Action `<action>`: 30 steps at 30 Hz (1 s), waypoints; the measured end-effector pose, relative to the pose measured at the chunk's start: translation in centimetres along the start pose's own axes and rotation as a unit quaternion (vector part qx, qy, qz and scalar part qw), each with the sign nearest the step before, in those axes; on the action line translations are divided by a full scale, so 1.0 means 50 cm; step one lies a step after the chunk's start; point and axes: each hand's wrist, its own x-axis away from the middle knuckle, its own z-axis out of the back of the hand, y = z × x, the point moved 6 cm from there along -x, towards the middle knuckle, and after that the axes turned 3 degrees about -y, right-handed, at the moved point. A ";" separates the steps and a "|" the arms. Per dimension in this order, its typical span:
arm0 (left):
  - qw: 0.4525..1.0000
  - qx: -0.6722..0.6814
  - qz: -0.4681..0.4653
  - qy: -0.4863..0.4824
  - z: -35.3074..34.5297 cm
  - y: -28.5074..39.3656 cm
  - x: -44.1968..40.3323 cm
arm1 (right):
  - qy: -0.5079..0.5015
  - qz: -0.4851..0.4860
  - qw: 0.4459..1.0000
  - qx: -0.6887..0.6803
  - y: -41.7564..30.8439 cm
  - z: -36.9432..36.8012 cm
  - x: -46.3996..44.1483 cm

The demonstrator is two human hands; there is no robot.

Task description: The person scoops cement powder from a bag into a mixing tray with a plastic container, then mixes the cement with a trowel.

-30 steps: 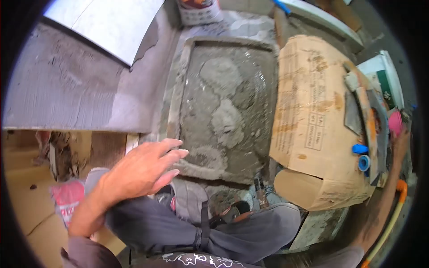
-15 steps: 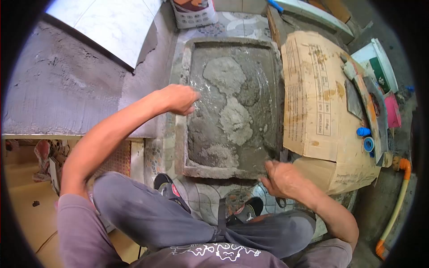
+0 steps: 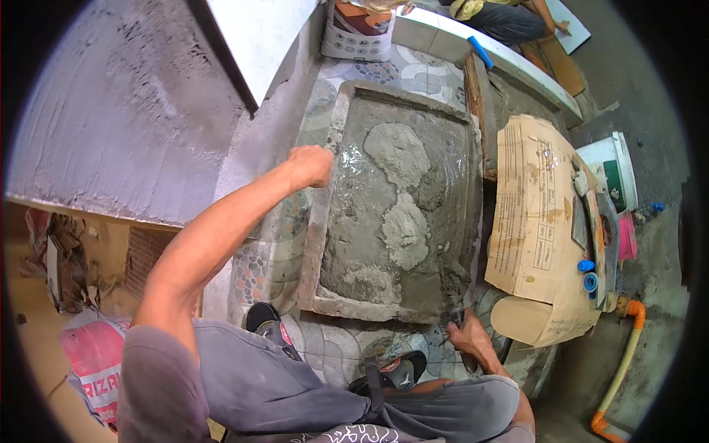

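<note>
A rectangular tray (image 3: 319, 247) of wet grey cement lies on the patterned tile floor, with paler dry patches of powder (image 3: 399, 155) on the cement. My left hand (image 3: 312, 165) is closed at the tray's left rim; what it holds, if anything, is hidden. Near the tray's front right corner, my right hand (image 3: 473, 336) is wrapped round the handle of a tool (image 3: 458, 316), whose far end is blurred against the wet cement.
Flattened cardboard (image 3: 524, 221) lies right of the tray, with tools and blue fittings (image 3: 589, 282) on it. Beyond are a white bucket (image 3: 624, 173) and an orange-ended pipe (image 3: 628, 347). A printed sack (image 3: 358, 33) stands behind; another person's hand (image 3: 563, 28) shows at top right.
My right hand has come from the far right to the tray's front right corner and closed on the tool. My left hand has moved up to the left rim and closed. The view has shifted.
</note>
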 end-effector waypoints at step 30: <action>0.998 -0.018 0.037 -0.055 -0.137 -0.122 0.016 | 0.153 0.271 0.927 0.208 -0.300 0.086 -0.243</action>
